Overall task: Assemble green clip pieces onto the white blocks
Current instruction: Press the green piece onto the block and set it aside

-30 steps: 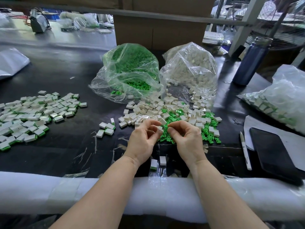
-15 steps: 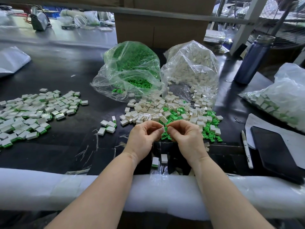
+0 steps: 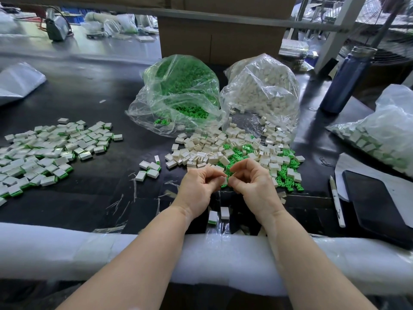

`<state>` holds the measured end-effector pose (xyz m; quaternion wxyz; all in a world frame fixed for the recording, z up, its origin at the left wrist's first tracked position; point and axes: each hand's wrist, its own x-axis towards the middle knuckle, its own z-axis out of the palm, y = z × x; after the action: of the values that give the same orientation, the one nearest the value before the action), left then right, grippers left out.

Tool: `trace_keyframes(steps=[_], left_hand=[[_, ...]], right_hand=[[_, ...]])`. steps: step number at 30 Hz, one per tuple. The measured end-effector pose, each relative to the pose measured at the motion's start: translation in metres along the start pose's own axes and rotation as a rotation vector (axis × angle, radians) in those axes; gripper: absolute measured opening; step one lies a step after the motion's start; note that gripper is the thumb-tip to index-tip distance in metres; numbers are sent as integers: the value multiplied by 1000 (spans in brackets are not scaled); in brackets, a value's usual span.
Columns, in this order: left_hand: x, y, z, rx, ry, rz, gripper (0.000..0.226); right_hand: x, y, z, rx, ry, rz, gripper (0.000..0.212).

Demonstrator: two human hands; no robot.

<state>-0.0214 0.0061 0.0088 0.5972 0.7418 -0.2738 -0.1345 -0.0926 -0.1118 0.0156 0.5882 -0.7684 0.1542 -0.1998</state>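
Both hands meet fingertip to fingertip above the black worktop [image 3: 89, 193]; left hand [image 3: 197, 186] and right hand [image 3: 252, 184] curled, pinching one small white plastic block [image 3: 224, 181] between them; any clip there is hidden; loose green plastic clips [image 3: 237, 156] and white blocks lie just beyond; finished pieces [image 3: 44, 153] heaped far left; parts look light, rigid, slick; best pinched by the flat faces.

The loose pile of blocks and clips [image 3: 237, 153] is lying mid-desk [image 3: 96, 198]. Behind it two bags [image 3: 178, 95] are sitting side by side. Left of it the assembled pieces [image 3: 49, 153] are spreading. Right of it a pen [image 3: 337, 202] and phone [image 3: 377, 206] are lying; a bottle [image 3: 348, 79] is standing behind-right.
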Motion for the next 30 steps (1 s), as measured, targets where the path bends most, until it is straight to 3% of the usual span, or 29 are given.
trace_keyframes(steps=[16, 21, 25, 30], left_hand=[[0, -2, 0, 133, -50, 63, 10], [0, 0, -1, -39, -26, 35, 12], [0, -2, -1, -45, -52, 42, 22], [1, -4, 0, 37, -7, 48, 7]], right_hand=[[0, 0, -3, -3, -85, 20, 21], [0, 1, -3, 95, 4, 17, 15], [3, 2, -1, 132, 30, 23, 13], [3, 2, -1, 179, 29, 14, 12]])
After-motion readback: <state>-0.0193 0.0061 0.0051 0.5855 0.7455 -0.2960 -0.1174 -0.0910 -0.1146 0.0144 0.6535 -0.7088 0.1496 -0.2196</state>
